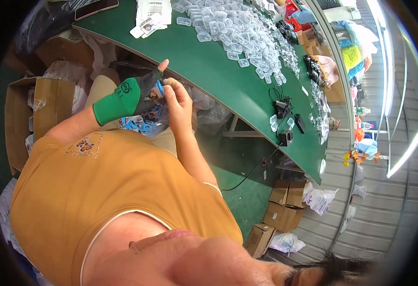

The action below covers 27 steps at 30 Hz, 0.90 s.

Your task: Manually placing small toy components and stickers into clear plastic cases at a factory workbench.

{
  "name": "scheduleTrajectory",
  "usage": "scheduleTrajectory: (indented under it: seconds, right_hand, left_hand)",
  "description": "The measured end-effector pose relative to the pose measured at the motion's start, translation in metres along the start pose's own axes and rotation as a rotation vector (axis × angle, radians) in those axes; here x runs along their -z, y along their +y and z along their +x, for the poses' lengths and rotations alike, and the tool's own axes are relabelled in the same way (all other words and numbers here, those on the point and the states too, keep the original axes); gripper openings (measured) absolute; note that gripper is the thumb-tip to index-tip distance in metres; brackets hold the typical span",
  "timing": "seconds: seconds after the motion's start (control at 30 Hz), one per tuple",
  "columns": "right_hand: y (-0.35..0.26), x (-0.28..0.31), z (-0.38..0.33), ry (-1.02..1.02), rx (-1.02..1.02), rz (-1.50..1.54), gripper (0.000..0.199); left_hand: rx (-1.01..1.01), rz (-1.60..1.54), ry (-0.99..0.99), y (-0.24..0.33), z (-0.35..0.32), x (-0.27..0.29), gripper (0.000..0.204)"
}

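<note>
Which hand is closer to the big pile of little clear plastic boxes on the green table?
Right. The right hand is nearer the pile of clear plastic boxes, below it; the gloved left hand sits farther off.

Brown cardboard boxes (pixel 285 205) on the floor, white printed labels (pixel 151 14) on the green table (pixel 209 66), white bag (pixel 321 199) beside.

Green worktable (pixel 204 71) carrying loose stock and small gear

A heap of small clear plastic cases (pixel 240 31) is spreading over the far middle of the tabletop, thinning toward the right end. White printed cards (pixel 151 14) are lying near the far left corner, with a dark flat phone-like slab (pixel 96 8) sitting at that corner's edge. Near the front edge toward the right end, small black devices (pixel 285 121) with a trailing cable are resting beside two clear cases. Dark small parts (pixel 311 69) are lining the far edge.
</note>
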State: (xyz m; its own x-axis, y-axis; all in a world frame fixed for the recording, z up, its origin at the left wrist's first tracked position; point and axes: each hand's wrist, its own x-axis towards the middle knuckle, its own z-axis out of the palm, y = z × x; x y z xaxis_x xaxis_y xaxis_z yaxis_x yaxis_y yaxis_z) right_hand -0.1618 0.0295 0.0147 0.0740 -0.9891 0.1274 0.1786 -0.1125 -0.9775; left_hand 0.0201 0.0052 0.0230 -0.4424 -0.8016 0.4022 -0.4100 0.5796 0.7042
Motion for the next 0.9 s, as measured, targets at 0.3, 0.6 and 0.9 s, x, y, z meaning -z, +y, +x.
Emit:
scheduleTrajectory:
  seconds: [0.3,0.6,0.9]
  right_hand:
    - [0.0,0.001,0.007,-0.01,0.149,-0.227,0.01]
    - [0.003,0.007,-0.005,-0.111,0.19,-0.214,0.007]
    - [-0.002,0.019,-0.012,-0.12,-0.33,0.356,0.01]
  left_hand:
    - [-0.037,-0.12,-0.104,0.009,0.0,0.004,0.101]
    - [0.052,-0.272,-0.19,-0.003,-0.002,-0.011,0.11]
    - [0.167,-0.188,-0.242,0.013,-0.007,-0.01,0.102]
